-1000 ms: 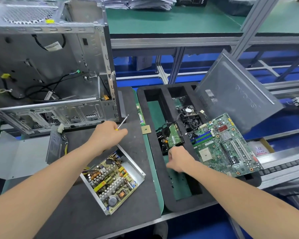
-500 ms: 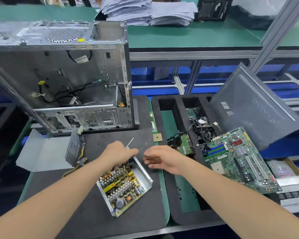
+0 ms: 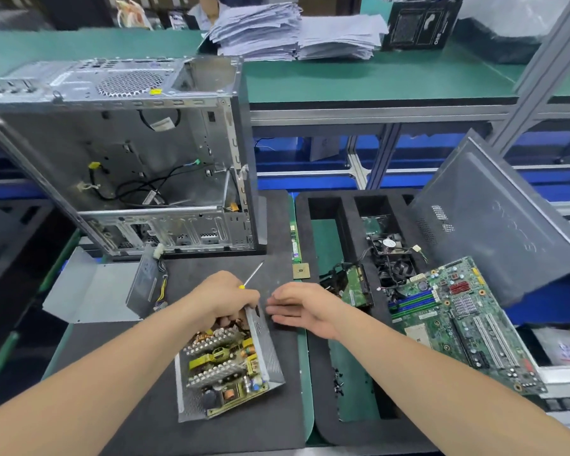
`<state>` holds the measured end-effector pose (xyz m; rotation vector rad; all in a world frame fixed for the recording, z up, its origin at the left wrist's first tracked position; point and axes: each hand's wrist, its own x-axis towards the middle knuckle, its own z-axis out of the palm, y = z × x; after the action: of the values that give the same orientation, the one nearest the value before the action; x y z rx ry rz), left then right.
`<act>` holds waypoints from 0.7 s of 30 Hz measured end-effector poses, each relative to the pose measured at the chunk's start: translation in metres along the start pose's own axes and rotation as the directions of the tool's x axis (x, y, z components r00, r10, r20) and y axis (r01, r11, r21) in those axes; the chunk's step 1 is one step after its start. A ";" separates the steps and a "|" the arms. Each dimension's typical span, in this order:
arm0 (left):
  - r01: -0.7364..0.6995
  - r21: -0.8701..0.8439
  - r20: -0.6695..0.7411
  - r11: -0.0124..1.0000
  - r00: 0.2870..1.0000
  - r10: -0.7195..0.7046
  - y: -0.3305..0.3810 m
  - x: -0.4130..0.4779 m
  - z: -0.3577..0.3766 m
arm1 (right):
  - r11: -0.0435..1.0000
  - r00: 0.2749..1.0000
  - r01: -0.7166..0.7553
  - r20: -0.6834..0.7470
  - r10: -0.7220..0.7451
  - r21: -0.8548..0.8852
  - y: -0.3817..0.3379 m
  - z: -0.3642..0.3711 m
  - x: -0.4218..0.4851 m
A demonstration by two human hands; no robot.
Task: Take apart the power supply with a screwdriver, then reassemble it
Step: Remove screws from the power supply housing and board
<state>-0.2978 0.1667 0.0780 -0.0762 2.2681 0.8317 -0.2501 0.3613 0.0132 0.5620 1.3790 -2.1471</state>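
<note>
On the dark tabletop before a green shelf, the lidless power supply bares its board; left grip clasps a screwdriver, right grip unclenched.

My bench's green surface carries two pads side by side: a dark grey mat on the left and a black foam tray on the right, with a narrow green strip showing between them.

On the mat:
- the computer case, standing at the far side;
- the power supply (lid off, board exposed), near me;
- a grey metal cover, to the left;
- a CPU chip, at the right edge.

A memory stick lies on the strip.
</note>
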 end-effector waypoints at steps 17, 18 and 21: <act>-0.050 -0.501 0.177 0.864 0.971 0.158 -0.059 -0.028 -0.054 | 0.890 0.935 0.337 0.223 -0.276 -0.308 -0.051 0.069 -0.010; -0.041 -0.518 0.175 0.855 0.973 0.153 -0.061 -0.027 -0.053 | 0.877 0.936 0.342 0.202 -0.287 -0.338 -0.051 0.073 -0.009; -0.025 -0.558 0.181 0.829 0.972 0.151 -0.067 -0.025 -0.054 | 0.845 0.938 0.346 0.135 -0.318 -0.408 -0.050 0.085 -0.003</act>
<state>-0.2929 0.0776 0.0871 -0.1369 1.7719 1.4569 -0.2846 0.3008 0.0838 0.0837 1.9553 -1.9888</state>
